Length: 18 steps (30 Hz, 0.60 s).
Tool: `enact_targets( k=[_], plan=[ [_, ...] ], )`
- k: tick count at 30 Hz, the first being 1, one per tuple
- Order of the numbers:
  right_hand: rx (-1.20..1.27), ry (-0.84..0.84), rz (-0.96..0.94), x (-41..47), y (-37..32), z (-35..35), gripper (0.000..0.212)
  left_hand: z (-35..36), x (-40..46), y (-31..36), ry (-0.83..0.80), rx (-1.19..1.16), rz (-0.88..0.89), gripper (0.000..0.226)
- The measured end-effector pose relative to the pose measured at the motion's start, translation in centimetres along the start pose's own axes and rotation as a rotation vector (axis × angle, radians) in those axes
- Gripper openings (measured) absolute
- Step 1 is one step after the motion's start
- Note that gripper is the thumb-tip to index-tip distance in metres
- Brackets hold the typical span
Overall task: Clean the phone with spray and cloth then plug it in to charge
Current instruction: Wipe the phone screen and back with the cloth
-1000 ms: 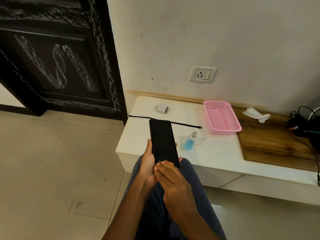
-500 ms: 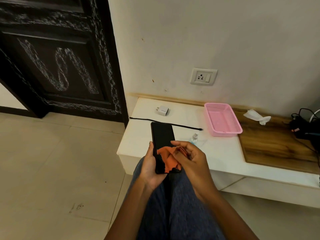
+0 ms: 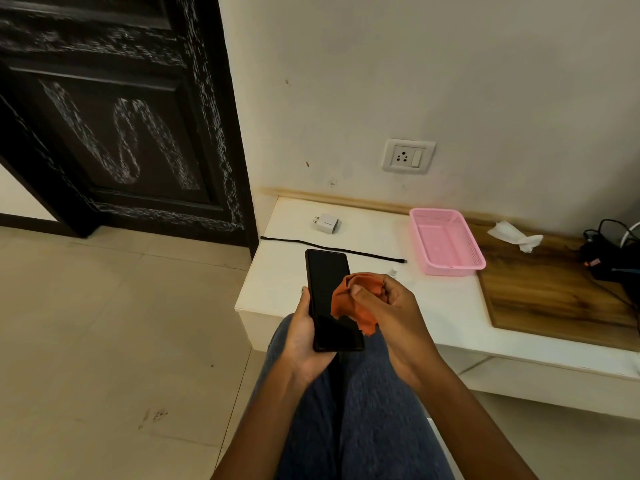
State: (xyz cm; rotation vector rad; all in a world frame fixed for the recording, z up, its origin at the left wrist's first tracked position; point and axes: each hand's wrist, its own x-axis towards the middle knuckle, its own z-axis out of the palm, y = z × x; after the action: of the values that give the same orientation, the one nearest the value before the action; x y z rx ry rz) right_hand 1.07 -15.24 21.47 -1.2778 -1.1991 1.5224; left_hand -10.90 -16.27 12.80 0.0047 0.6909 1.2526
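My left hand holds a black phone upright over my lap, screen facing me. My right hand grips a bunched orange cloth and presses it against the right side of the screen. The spray bottle is almost hidden behind my right hand; only its white cap shows. On the white ledge lie a white charger adapter and a straight black cable. A wall socket sits above the ledge.
A pink plastic basket stands on the ledge beside a wooden board with a crumpled white tissue. Black wires and a device crowd the far right. A dark door is on the left, tiled floor below.
A second ago both hands held the bare phone. My right hand has since brought the orange cloth onto the screen and shifted it up the right side, covering the spray bottle.
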Motion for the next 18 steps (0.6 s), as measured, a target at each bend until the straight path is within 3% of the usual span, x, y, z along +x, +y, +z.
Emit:
enact_targets(
  k=[3,7,12,16,18],
  plan=[
    [-0.026,-0.002,-0.005,0.3,0.0,0.1,0.021,0.2,-0.1,0.0,-0.009,0.008,-0.001,0.061],
    [-0.295,0.024,-0.123,0.8,0.1,0.0,0.030,0.3,-0.2,-0.1,-0.036,-0.007,-0.061,0.068],
    [-0.580,-0.129,-0.146,1.7,0.4,-0.1,0.034,0.3,0.0,-0.2,-0.030,-0.003,-0.082,0.067],
    [-0.970,0.090,-0.358,2.1,0.9,-0.1,0.043,0.4,0.0,-0.3,-0.011,-0.007,-0.068,0.062],
    [-1.045,0.225,-0.448,1.9,0.9,-0.1,0.040,0.5,-0.1,-0.3,-0.020,0.004,-0.069,0.063]
  ],
)
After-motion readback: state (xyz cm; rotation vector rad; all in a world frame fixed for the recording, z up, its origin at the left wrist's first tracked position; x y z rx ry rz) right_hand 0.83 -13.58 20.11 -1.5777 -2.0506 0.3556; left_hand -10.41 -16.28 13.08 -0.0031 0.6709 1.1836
